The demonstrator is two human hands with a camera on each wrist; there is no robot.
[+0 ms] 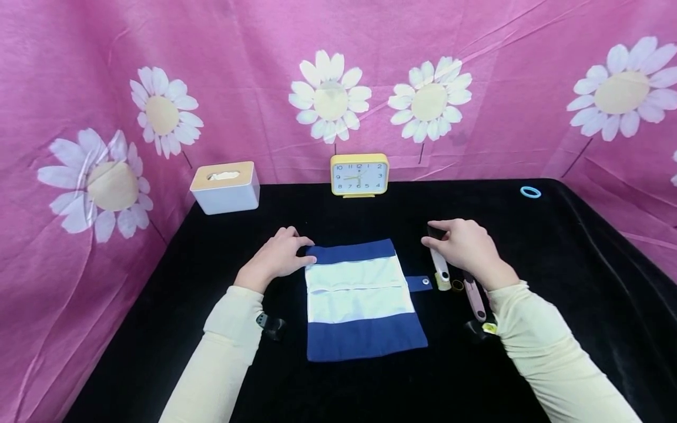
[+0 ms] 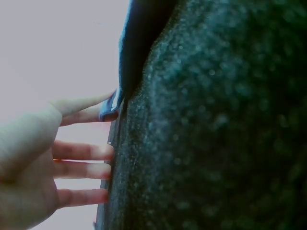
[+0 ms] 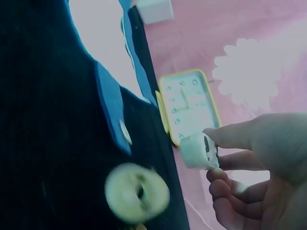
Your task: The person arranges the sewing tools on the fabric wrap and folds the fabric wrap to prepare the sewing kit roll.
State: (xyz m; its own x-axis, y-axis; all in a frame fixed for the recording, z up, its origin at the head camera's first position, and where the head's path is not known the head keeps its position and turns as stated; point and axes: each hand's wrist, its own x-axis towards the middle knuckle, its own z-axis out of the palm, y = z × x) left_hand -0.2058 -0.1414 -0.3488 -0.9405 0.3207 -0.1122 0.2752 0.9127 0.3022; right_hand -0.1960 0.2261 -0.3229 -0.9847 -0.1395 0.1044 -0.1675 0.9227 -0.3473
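A blue and white fabric pouch lies spread out on the black cloth, its snap strap pointing right. My left hand pinches the pouch's far left edge between thumb and forefinger; the left wrist view shows the other fingers held straight. Right of the pouch, my right hand pinches a slim white tool with a dark end. The right wrist view shows this white piece end-on, and its exact kind cannot be told. Close below it is a pale yellow spool.
Near my right wrist lie a pink slim tool and a small yellowish ring. A yellow clock and a white tissue box stand at the back. A blue ring lies far right.
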